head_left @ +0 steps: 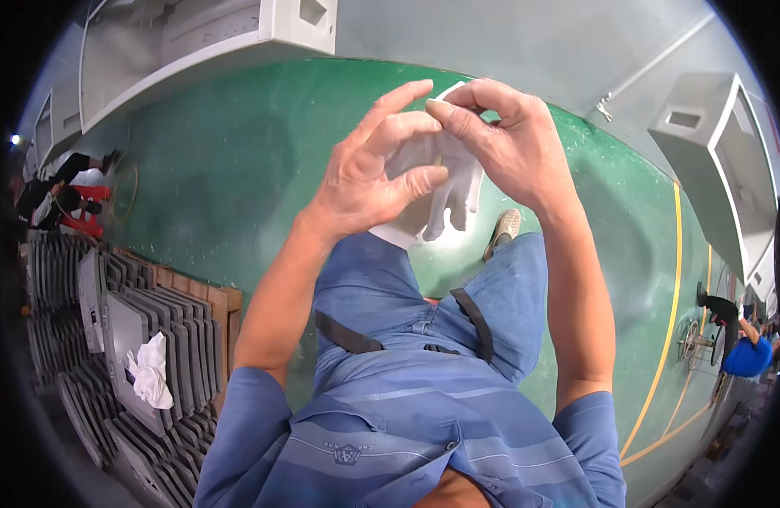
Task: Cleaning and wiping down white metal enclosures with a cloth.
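Observation:
A white fabric glove point(458, 182) dangles in front of my body, its fingers hanging downward. Pinched at its upper edge, it is held by my right hand point(513, 135), with thumb and fingertips pressed together. My left hand point(365, 173) is close beside it, fingers curved and spread, the thumb apart from the other fingers. The left fingertips are close to the right thumb; whether they touch the glove I cannot tell. Part of the glove is hidden behind the left hand.
Stacked grey panels point(165, 339) fill the lower left beside a wooden pallet point(199, 292), with a crumpled white cloth point(151, 371) on top. White box-shaped housings point(297, 34) stand ahead and at the right. Two people point(746, 351) are far off, one at each side. Yellow lines point(671, 288) mark the green floor.

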The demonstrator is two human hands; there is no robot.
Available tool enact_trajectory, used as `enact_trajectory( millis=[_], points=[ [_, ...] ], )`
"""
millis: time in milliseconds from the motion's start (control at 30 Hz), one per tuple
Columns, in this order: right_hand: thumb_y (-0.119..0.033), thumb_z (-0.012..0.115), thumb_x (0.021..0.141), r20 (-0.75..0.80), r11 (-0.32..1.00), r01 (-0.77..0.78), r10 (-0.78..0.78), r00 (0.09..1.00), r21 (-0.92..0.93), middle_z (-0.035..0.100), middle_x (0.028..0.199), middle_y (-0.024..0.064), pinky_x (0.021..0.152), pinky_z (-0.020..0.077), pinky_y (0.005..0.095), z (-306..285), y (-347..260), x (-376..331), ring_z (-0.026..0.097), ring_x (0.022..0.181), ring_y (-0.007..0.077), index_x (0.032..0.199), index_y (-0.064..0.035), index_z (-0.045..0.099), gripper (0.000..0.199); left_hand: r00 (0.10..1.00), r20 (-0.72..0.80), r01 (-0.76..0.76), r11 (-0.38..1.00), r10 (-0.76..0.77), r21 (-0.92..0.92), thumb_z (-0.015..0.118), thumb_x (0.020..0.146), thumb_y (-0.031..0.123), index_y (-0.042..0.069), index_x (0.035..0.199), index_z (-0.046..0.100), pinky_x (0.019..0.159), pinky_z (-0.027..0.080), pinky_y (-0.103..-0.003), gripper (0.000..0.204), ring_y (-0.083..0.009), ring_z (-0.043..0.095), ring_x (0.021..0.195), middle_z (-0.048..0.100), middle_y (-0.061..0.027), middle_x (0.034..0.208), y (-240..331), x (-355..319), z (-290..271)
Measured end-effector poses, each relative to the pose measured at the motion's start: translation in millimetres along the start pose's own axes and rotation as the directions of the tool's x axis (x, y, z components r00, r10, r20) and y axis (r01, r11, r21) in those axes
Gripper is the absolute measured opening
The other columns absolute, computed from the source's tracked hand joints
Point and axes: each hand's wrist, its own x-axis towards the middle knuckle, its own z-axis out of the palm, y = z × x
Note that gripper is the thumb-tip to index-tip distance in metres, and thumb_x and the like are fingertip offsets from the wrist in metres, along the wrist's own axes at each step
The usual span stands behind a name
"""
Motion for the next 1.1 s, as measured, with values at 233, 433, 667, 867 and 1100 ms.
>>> enact_trajectory(
  millis=[233, 433, 667, 867, 1100],
  points=[
    [-0.027, 0.069, 0.084, -0.062, 0.998, 0.049, -0.046, 0.997, 0.044, 0.068, 0.075, 0.0122, 0.068, 0.0511, 0.0319, -47, -18, -11, 0.066, 0.071, 0.0190, 0.093, 0.0007, 0.072, 0.029, 0.952, 0.096, 0.303, 0.937, -0.290, -0.177, 0.076, 0.085, 0.027, 0.011, 0.130, 0.052, 0.087, 0.046, -0.032, 0.054, -0.0164, 0.058, 0.108, 0.062, -0.0047, 0.123, 31, 27, 26],
    [-0.028, 0.070, 0.085, -0.099, 0.997, 0.004, 0.003, 0.995, 0.073, 0.067, 0.075, 0.0048, 0.067, 0.0490, 0.0294, -82, -28, -30, 0.061, 0.072, 0.0129, 0.091, -0.0021, 0.073, 0.026, 0.880, 0.353, 0.413, 0.880, -0.318, -0.234, 0.070, 0.090, 0.022, 0.008, 0.129, 0.057, 0.096, 0.046, -0.037, 0.044, -0.0189, 0.059, 0.111, 0.066, -0.0040, 0.115, 55, 43, 47],
    [-0.013, 0.070, 0.087, -0.050, 0.988, 0.090, -0.085, 0.995, 0.122, 0.066, 0.079, 0.0012, 0.070, 0.0486, 0.0247, -101, -35, -44, 0.060, 0.077, 0.0095, 0.089, -0.0002, 0.072, 0.013, 0.846, 0.445, 0.395, 0.907, -0.294, -0.150, 0.064, 0.084, 0.014, 0.007, 0.125, 0.058, 0.095, 0.047, -0.039, 0.042, -0.0247, 0.062, 0.111, 0.070, -0.0105, 0.113, 55, 50, 66],
    [-0.010, 0.070, 0.086, -0.061, 0.970, 0.181, -0.193, 0.979, -0.161, 0.063, 0.079, 0.0024, 0.068, 0.0480, 0.0253, -109, -44, -54, 0.059, 0.074, 0.0099, 0.089, 0.0022, 0.070, 0.013, 0.840, 0.434, 0.405, 0.909, -0.326, -0.101, 0.062, 0.084, 0.017, 0.010, 0.118, 0.061, 0.092, 0.048, -0.038, 0.035, -0.0270, 0.064, 0.104, 0.070, -0.0099, 0.107, 42, 44, 81],
    [-0.007, 0.069, 0.086, -0.084, 0.939, 0.178, -0.211, 0.974, -0.295, 0.059, 0.081, 0.0024, 0.072, 0.0467, 0.0267, -130, -35, -60, 0.056, 0.076, 0.0110, 0.091, 0.0029, 0.069, 0.010, 0.852, 0.487, 0.181, 0.981, -0.193, 0.072, 0.065, 0.087, 0.025, 0.005, 0.092, 0.069, 0.075, 0.048, -0.037, 0.022, -0.0269, 0.061, 0.083, 0.064, -0.0106, 0.087, -7, 33, 68]
  ],
)
